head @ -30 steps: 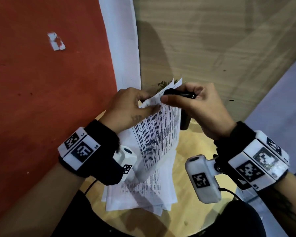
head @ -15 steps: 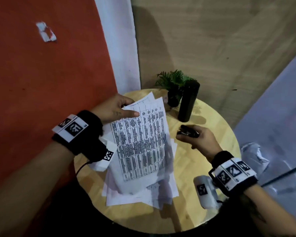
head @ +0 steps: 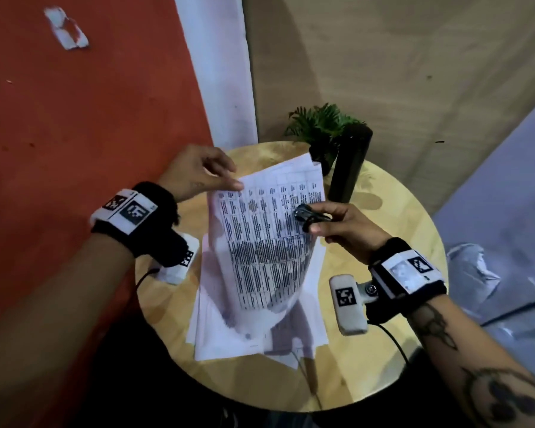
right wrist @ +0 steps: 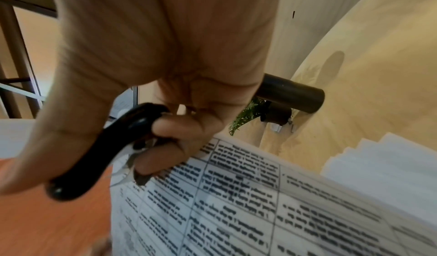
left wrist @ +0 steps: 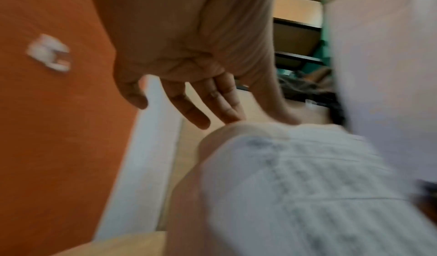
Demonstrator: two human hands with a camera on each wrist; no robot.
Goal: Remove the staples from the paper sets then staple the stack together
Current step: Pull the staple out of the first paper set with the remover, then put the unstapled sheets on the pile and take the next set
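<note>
Between the hands, a printed paper set (head: 266,242) stands lifted off the stack (head: 254,335); left hand (head: 195,174) pinches its top corner, right hand (head: 343,230) curls round the black staple remover (head: 305,213). Print's too blurred to read. Beyond: potted plant (head: 318,125).

The left hand (head: 195,171) is raised at the far left, thumb laid flat and pointing right, pinching the top left corner of a sheet (head: 266,242) against the fingers beneath; the wrist view shows the other fingers (left wrist: 189,108) straight and spread, free of it. The right hand (head: 337,227) sits palm down at the right edge of the same sheet, thumb and curled fingers (right wrist: 175,127) gripping a black remover (right wrist: 106,148), its metal claws just past the fingertips. Both wrists wear black bands with white tagged blocks
</note>
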